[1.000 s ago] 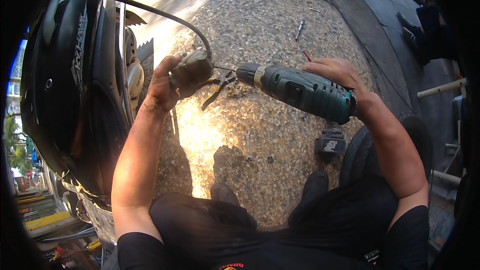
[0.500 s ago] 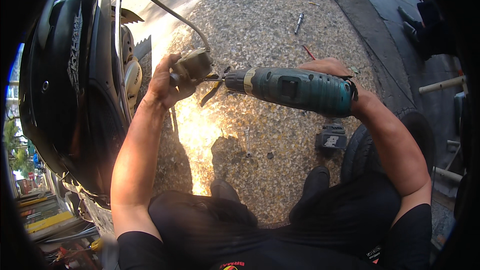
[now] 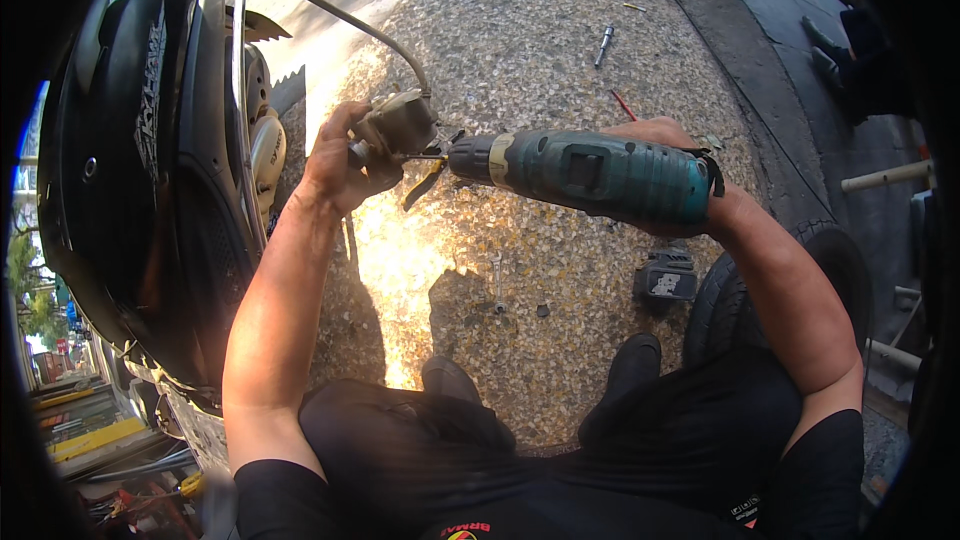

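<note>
In my left hand (image 3: pixel 345 170) is a dull metal housing (image 3: pixel 400 122), gripped from the left, with a dark hose (image 3: pixel 340 15) rising from it and bending away up-left. My right hand (image 3: pixel 655 128) is wrapped round a teal and black cordless drill (image 3: pixel 590 175), held nearly level. A thin bit runs leftward from its chuck to the housing's lower part; I cannot tell whether it is inside. Yellow-handled pliers (image 3: pixel 426 185) lie on the ground just below, partly hidden by the housing and bit.
A black scooter (image 3: pixel 120 140) stands left. On the pebbled slab (image 3: pixel 520 30) lie a socket tool (image 3: pixel 603 46), red-handled tool (image 3: pixel 622 105), wrench (image 3: pixel 498 285) and battery pack (image 3: pixel 666 280). A tyre (image 3: pixel 715 305) sits right. Another person's legs (image 3: pixel 850 65) and a pale pipe (image 3: pixel 885 175) are beyond.
The drill has swung from a downward slant to nearly level, its chuck moving left toward the housing. My left hand and the housing have shifted slightly, raising the housing a little.
</note>
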Tool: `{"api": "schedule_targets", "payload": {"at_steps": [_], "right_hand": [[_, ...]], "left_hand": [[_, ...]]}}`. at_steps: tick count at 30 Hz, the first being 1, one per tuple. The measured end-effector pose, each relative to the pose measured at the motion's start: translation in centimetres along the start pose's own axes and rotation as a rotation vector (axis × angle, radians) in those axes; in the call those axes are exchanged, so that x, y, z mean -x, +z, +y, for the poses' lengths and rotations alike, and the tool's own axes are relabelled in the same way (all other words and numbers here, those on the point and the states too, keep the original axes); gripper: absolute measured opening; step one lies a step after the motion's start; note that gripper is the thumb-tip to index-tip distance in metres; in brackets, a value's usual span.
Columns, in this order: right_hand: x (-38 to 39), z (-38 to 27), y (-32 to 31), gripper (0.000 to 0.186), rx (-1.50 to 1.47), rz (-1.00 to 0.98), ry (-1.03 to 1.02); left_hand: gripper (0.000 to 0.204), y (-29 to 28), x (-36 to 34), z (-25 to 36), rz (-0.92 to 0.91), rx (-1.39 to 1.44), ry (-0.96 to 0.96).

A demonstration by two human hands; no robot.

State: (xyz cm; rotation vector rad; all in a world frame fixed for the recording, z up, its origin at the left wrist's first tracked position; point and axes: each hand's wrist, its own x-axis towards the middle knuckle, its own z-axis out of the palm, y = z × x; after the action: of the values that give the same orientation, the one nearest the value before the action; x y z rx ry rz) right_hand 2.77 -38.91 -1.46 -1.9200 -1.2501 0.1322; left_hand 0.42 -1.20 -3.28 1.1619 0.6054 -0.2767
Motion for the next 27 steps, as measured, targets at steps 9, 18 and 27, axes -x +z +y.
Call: {"api": "schedule_targets", "payload": {"at_steps": [9,18,27], "right_hand": [[0.6,-1.1,1.9,0.030,0.156,0.038,-0.044],[1.9,-1.7,3.6,0.027,-0.627,0.106,0.485],[1.1,-1.6,3.3,0.035,-1.073,0.142,0.665]], "left_hand": [[0.037,2.4,2.0,0.4,0.049,-0.078,0.161],[0.039,1.9,2.0,0.6,0.047,0.007,0.251],[0.038,0.8,0.8,0.4,0.018,-0.052,0.409]]}}
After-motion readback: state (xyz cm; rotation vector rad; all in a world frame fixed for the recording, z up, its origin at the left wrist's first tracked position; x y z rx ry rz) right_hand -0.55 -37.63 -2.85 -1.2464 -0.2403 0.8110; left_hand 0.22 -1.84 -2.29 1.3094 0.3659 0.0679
